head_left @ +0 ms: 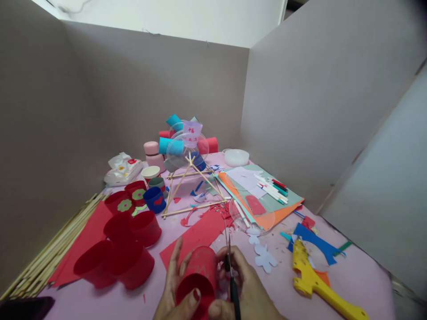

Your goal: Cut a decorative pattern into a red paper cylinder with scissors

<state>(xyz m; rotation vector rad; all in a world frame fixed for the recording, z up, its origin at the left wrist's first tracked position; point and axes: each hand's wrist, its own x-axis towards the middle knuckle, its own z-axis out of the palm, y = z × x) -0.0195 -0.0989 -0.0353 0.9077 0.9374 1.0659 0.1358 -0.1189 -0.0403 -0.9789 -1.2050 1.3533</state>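
At the front of the table my left hand (174,284) is wrapped round a red paper cylinder (199,266), its thumb over the near rim. Faint pale lines are drawn on the cylinder's side, and its open end faces me. My right hand (247,284) is closed on a pair of scissors (234,289) with black handles. The scissor blades point away from me, slightly apart, to the right of the cylinder. Fingers of my right hand also reach the cylinder's right side. Beyond the hands lies a red paper sheet (200,233) with red scraps near it.
Several red cups (135,266) stand left, beside wooden sticks (50,249). A stick frame (191,164) with a wheel of coloured cups stands behind. Right are paper sheets (293,200), markers (271,191), a white paper flower (265,258) and a yellow glue gun (313,284). Grey partitions enclose the table.
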